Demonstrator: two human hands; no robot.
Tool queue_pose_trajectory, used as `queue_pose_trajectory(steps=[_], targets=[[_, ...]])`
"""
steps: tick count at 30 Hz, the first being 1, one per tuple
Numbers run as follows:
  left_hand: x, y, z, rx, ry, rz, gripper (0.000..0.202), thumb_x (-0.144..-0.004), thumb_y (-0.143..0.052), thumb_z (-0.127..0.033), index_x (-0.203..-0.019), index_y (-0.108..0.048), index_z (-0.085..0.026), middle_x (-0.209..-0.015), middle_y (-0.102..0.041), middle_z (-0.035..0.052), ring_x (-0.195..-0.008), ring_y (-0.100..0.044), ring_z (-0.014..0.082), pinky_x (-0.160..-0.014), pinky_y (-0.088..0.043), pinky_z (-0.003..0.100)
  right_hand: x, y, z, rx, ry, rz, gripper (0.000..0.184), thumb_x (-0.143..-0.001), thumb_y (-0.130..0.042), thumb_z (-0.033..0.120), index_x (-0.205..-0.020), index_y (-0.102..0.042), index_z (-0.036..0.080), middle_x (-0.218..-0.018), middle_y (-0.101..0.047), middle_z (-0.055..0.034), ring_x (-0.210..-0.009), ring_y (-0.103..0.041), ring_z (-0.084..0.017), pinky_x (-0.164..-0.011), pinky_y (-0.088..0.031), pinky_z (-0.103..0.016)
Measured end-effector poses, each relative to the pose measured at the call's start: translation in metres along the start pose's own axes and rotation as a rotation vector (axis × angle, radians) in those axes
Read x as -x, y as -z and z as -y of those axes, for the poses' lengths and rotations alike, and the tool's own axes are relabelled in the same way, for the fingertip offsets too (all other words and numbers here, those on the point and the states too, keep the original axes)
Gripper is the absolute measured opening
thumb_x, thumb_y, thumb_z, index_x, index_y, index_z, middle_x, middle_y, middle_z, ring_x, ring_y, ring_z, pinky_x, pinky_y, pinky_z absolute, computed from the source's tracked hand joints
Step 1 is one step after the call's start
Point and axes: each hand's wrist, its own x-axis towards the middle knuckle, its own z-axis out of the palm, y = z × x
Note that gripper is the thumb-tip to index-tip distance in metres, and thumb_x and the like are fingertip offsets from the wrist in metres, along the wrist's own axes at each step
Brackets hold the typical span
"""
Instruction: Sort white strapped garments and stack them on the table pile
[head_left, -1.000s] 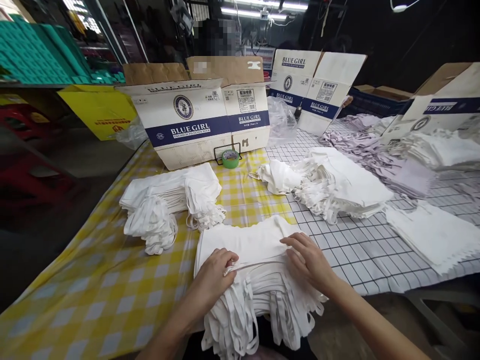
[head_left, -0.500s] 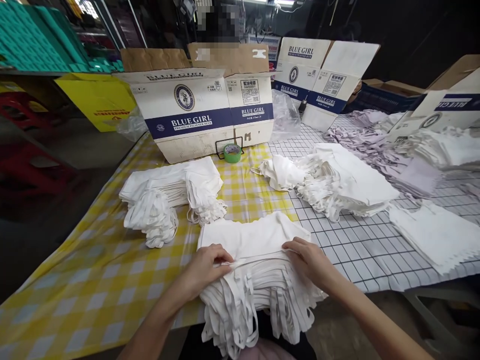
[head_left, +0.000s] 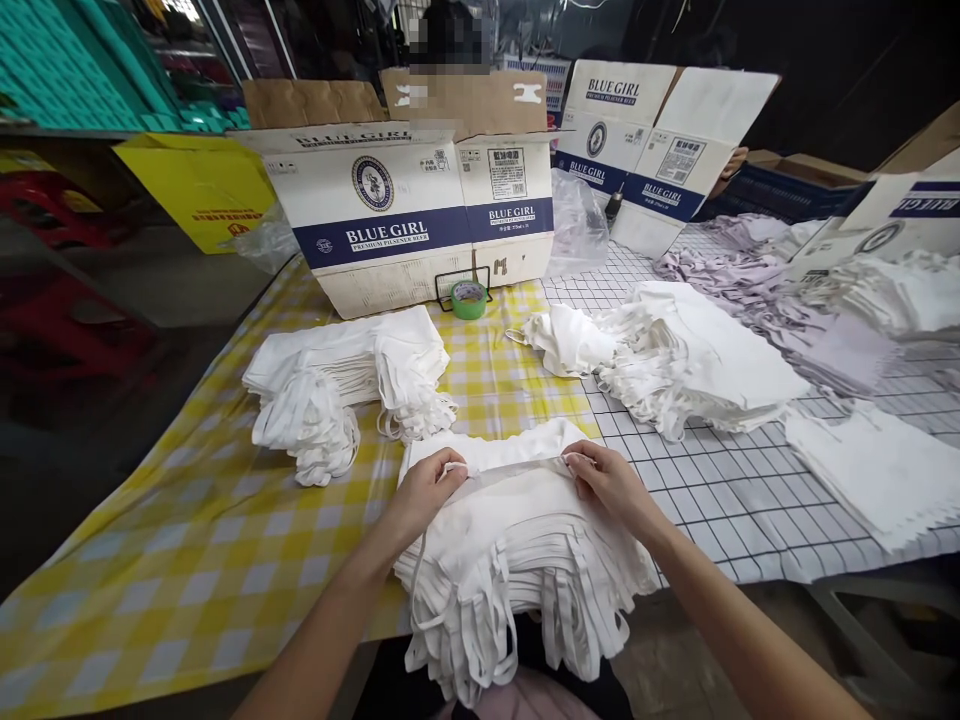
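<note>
A stack of white strappy camisoles lies in front of me, its straps hanging over the table's near edge. My left hand pinches the edge of the top camisole at its left. My right hand pinches the same edge at its right, so the cloth stretches between them, lifted a little off the stack. Part of each fingertip is hidden in the fabric. Left and beyond lies a second pile of white camisoles, straps facing me. To the right is a larger white pile with bunched straps.
A Blue Girl carton stands at the back, with a green tape roll before it. Further right are another carton, lilac garments and a flat white garment. Another person's hand shows behind that carton.
Both my hands have moved away from me, drawing the top camisole's edge up and forward. More of the cloth beneath it now shows.
</note>
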Motion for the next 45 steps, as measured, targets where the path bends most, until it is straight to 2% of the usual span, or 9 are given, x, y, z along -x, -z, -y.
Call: queue_pose_trajectory(steps=[6, 9, 15, 21, 28, 35, 41, 43, 45], targets=[[-0.014, -0.005, 0.011, 0.125, 0.055, -0.011, 0.026, -0.078, -0.053, -0.045, -0.079, -0.053, -0.018, -0.057, -0.047, -0.0062, -0.048, -0.038, 0.0081, -0.047, -0.026, 0.019, -0.014, -0.006, -0.006, -0.125, -0.081, -0.031, 0.031, -0.084, -0.049, 0.047, -0.092, -0.06, 0.02, -0.044, -0.051, 0.004, -0.04, -0.034, -0.009, -0.041, -0.024, -0.02], [-0.016, -0.005, 0.015, 0.156, 0.066, -0.011, 0.028, -0.076, -0.054, -0.046, -0.079, -0.053, -0.018, -0.057, -0.049, -0.0055, -0.047, -0.04, 0.0081, -0.047, -0.027, 0.019, -0.019, -0.006, -0.01, -0.177, -0.088, -0.04, 0.032, -0.081, -0.052, 0.047, -0.092, -0.061, 0.019, -0.052, -0.058, 0.0014, -0.043, -0.04, -0.01, -0.042, -0.029, -0.02], [-0.019, -0.005, 0.015, 0.204, 0.089, 0.011, 0.031, -0.075, -0.056, -0.047, -0.082, -0.053, -0.017, -0.059, -0.055, -0.0037, -0.05, -0.047, 0.0094, -0.048, -0.031, 0.02, -0.024, 0.0, -0.008, -0.171, -0.056, -0.054, 0.028, -0.077, -0.057, 0.045, -0.087, -0.063, 0.019, -0.058, -0.059, 0.0, -0.055, -0.053, -0.014, -0.049, -0.038, -0.023], [-0.021, -0.005, 0.018, 0.207, 0.086, 0.006, 0.03, -0.075, -0.057, -0.046, -0.082, -0.054, -0.017, -0.061, -0.057, -0.0031, -0.054, -0.05, 0.0101, -0.051, -0.033, 0.02, -0.026, 0.004, -0.005, -0.066, -0.079, -0.049, 0.028, -0.076, -0.056, 0.046, -0.082, -0.063, 0.019, -0.052, -0.056, 0.0012, -0.045, -0.044, -0.011, -0.043, -0.032, -0.022], [-0.019, -0.006, 0.016, 0.188, 0.086, -0.01, 0.029, -0.075, -0.057, -0.047, -0.081, -0.055, -0.018, -0.058, -0.055, -0.005, -0.053, -0.049, 0.01, -0.051, -0.032, 0.02, -0.024, 0.004, -0.003, -0.088, -0.052, -0.035, 0.03, -0.078, -0.055, 0.047, -0.084, -0.064, 0.019, -0.052, -0.052, 0.0022, -0.045, -0.04, -0.01, -0.043, -0.029, -0.021], [-0.016, -0.006, 0.012, 0.167, 0.07, -0.018, 0.03, -0.076, -0.055, -0.047, -0.081, -0.055, -0.017, -0.062, -0.058, -0.0034, -0.053, -0.048, 0.0098, -0.051, -0.032, 0.02, -0.021, 0.003, -0.001, -0.084, -0.029, -0.048, 0.033, -0.077, -0.055, 0.05, -0.082, -0.063, 0.019, -0.053, -0.048, 0.0026, -0.048, -0.042, -0.011, -0.045, -0.031, -0.022], [-0.014, -0.009, 0.01, 0.134, 0.064, -0.04, 0.029, -0.076, -0.055, -0.047, -0.08, -0.054, -0.018, -0.057, -0.052, -0.0053, -0.048, -0.043, 0.0094, -0.048, -0.028, 0.02, -0.018, 0.003, 0.0, -0.053, 0.015, -0.045, 0.031, -0.079, -0.054, 0.048, -0.082, -0.063, 0.019, -0.054, -0.046, 0.0028, -0.051, -0.044, -0.013, -0.048, -0.033, -0.023], [-0.004, -0.009, 0.006, 0.038, 0.033, -0.062, 0.027, -0.079, -0.052, -0.045, -0.081, -0.056, -0.019, -0.058, -0.053, -0.005, -0.049, -0.043, 0.0101, -0.049, -0.029, 0.021, -0.013, 0.006, 0.002, 0.033, 0.057, -0.057, 0.029, -0.08, -0.053, 0.046, -0.083, -0.064, 0.019, -0.057, -0.05, 0.0018, -0.054, -0.046, -0.013, -0.051, -0.036, -0.024], [0.012, -0.008, -0.001, -0.13, -0.053, -0.034, 0.025, -0.082, -0.049, -0.043, -0.082, -0.059, -0.02, -0.067, -0.058, -0.0023, -0.06, -0.051, 0.0132, -0.057, -0.036, 0.023, -0.005, 0.013, 0.006, 0.167, 0.118, -0.038, 0.025, -0.081, -0.053, 0.042, -0.083, -0.066, 0.021, -0.066, -0.059, 0.0, -0.059, -0.049, -0.014, -0.055, -0.037, -0.025]])
